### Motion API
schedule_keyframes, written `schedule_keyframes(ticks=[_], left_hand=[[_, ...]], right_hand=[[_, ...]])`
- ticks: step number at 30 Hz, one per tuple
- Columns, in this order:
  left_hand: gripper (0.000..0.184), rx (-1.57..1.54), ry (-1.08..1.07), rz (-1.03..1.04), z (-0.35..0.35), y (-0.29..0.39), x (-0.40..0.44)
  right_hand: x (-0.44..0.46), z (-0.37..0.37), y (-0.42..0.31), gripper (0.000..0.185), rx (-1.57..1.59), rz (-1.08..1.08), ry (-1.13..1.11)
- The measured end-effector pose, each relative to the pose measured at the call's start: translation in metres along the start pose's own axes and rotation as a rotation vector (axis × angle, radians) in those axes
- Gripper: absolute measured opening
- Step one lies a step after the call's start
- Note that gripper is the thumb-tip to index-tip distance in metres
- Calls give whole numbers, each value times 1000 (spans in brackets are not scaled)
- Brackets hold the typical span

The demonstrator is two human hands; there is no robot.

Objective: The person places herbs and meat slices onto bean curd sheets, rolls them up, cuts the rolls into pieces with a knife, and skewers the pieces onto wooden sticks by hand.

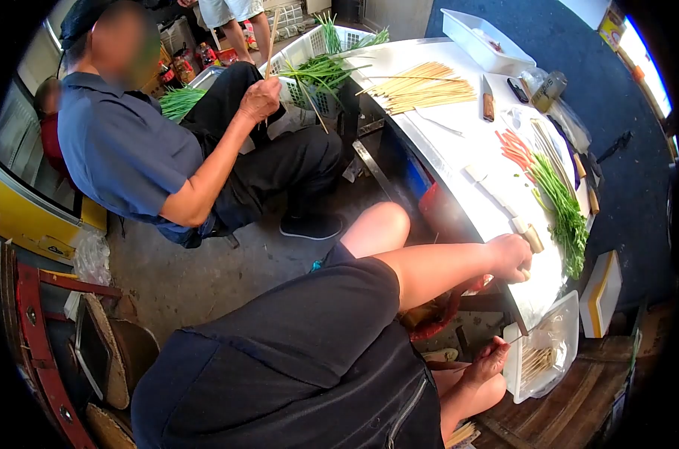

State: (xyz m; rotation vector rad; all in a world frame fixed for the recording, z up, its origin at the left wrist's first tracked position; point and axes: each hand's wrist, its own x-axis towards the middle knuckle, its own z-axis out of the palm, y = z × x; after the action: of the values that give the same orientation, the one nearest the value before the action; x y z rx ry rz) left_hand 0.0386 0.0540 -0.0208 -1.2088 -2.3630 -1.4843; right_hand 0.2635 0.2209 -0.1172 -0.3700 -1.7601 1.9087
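Observation:
My left hand is closed at the near edge of the white table. A small pale piece shows under its fingers, too hidden to name. Beside it stand pale rolled pieces, in a row along the edge. Lower down, my right hand pinches a thin skewer, its tip pointing toward the table corner. Just beyond that hand, a white plastic bin holds loaded-looking skewers. Past the left hand lie green leafy stalks and reddish strips.
A seated person holds sticks at the left. Bamboo skewers, a knife, a phone and a white tub lie on the far table. Greens fill a white basket. A red chair stands lower left.

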Motion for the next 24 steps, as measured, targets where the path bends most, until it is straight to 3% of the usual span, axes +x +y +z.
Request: schedule_keyframes(ticks=[5, 8, 10, 11, 12, 15, 17, 18, 20, 24], left_hand=[[21, -4, -8, 7, -1, -2, -1], [23, 46, -2, 86, 10, -14, 5], [24, -21, 34, 146, 8, -10, -2], [26, -53, 12, 86, 6, -6, -6], [26, -24, -7, 78, 1, -3, -7], [23, -1, -52, 101, -13, 4, -5], [27, -65, -67, 42, -14, 0, -4], [28, -76, -84, 16, -15, 1, -3], [29, -179, -110, -109, -14, 1, -4], [27, -201, -111, -95, -12, -4, -4]], right_hand=[[-1, 2, 2, 35, -42, -35, 39], [-11, 4, -22, 30, -293, 56, 129], [-16, 9, -44, 34, -613, -218, -102], [-20, 32, -80, 33, -640, 50, 4], [-17, 32, -89, 30, -650, -56, -77], [-20, 32, -87, 31, -593, -167, 25], [-26, 42, -117, 33, -594, 51, 8], [-27, 41, -109, 33, -580, -54, -9], [-29, 40, -104, 32, -615, -15, -35], [-28, 45, -97, 30, -603, -15, -42]])
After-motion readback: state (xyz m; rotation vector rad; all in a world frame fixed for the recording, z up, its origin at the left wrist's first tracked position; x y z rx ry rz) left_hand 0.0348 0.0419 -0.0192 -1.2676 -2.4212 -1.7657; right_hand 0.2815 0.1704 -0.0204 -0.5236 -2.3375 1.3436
